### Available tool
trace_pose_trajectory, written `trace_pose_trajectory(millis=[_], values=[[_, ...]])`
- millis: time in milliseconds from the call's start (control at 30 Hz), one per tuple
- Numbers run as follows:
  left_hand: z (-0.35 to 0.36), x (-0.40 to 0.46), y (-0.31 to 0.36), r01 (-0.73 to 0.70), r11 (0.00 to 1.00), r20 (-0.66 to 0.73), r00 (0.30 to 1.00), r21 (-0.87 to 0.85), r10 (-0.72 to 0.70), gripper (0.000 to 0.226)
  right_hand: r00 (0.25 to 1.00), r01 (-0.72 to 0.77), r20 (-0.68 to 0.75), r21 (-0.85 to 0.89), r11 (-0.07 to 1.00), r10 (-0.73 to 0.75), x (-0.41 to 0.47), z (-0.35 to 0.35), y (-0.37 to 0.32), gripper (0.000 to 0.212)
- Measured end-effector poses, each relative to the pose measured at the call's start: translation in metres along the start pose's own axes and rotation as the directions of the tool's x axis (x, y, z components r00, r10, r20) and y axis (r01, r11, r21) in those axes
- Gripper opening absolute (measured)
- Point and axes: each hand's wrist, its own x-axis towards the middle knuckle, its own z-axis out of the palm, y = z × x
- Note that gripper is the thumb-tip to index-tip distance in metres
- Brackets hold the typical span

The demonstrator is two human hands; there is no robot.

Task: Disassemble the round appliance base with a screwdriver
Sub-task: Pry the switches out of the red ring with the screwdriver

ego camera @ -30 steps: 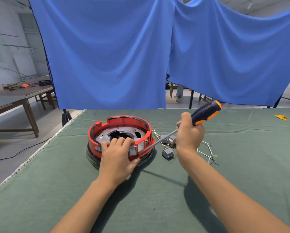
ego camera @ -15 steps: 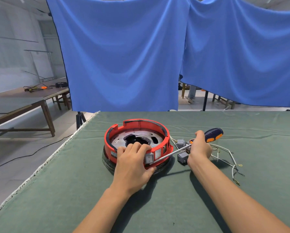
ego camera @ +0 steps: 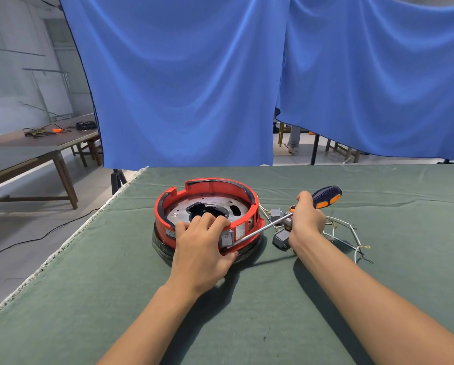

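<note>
Two bare hands are busy on the green felt-covered table [ego camera: 326,325]. Near its left middle sits the round appliance base [ego camera: 207,206], a red plastic ring around a grey metal plate, resting on a dark rubbery rim. The left hand [ego camera: 202,248] clamps the near wall of the ring, fingers curled over the top edge into the inside and thumb pressed low against the outer face, just beside a small grey rocker switch [ego camera: 227,239] set in the wall. The right hand [ego camera: 307,219] is wrapped tightly round the black-and-orange-handled screwdriver [ego camera: 294,214], holding it low and nearly level. Its steel shaft runs leftward and toward the near side, and the tip meets the red ring's outer wall just right of the switch, though whether it is in a slot or a seam I can't quite make out from here. Just right of the base, partly under the right hand, lie small grey plastic connector blocks [ego camera: 281,237] and a tangle of white wires [ego camera: 347,233] on the felt. Blue cloth drapes [ego camera: 183,80] hang behind the far table edge, and a brown wooden table [ego camera: 36,146] stands off to the far left.
</note>
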Motion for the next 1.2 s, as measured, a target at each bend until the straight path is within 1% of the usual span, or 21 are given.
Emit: trace_pose_trajectory(millis=[133,333,500,667,767,933,1100,1200], values=[[-0.001,0.000,0.000,-0.001,1.000,0.002,1.000,-0.004,0.001,0.045,0.999,0.037,-0.019,0.038,0.999,-0.036,-0.004,-0.007,0.000,0.022],[0.000,0.002,0.001,0.004,1.000,0.006,1.000,0.005,-0.004,0.045,0.994,0.089,-0.069,0.049,0.995,-0.086,-0.012,-0.021,-0.001,0.024],[0.000,0.000,0.000,-0.017,1.000,0.017,1.000,-0.013,0.017,0.048,0.998,0.035,-0.057,0.025,0.999,-0.033,-0.003,-0.023,0.008,0.021],[-0.003,0.001,-0.005,-0.043,0.995,0.014,0.999,-0.092,0.044,0.046,0.998,-0.042,-0.041,0.041,0.998,0.044,0.007,-0.009,0.016,0.017],[-0.005,0.001,-0.006,-0.048,0.993,0.012,0.999,-0.111,0.050,0.046,0.998,-0.044,-0.038,0.056,0.998,0.046,0.014,-0.008,0.013,0.018],[-0.004,0.002,-0.007,-0.050,0.991,0.012,0.999,-0.127,0.052,0.049,0.997,-0.029,-0.066,0.079,0.996,0.034,0.024,-0.029,-0.001,0.017],[-0.002,0.001,-0.007,-0.008,0.984,0.000,1.000,-0.178,0.008,0.048,0.996,0.050,-0.085,0.197,0.979,-0.034,0.016,-0.042,-0.029,0.022],[-0.003,0.000,-0.002,0.023,0.983,-0.033,0.999,-0.180,-0.029,0.048,0.985,0.170,-0.034,0.252,0.953,-0.167,-0.002,-0.037,-0.046,0.026]])
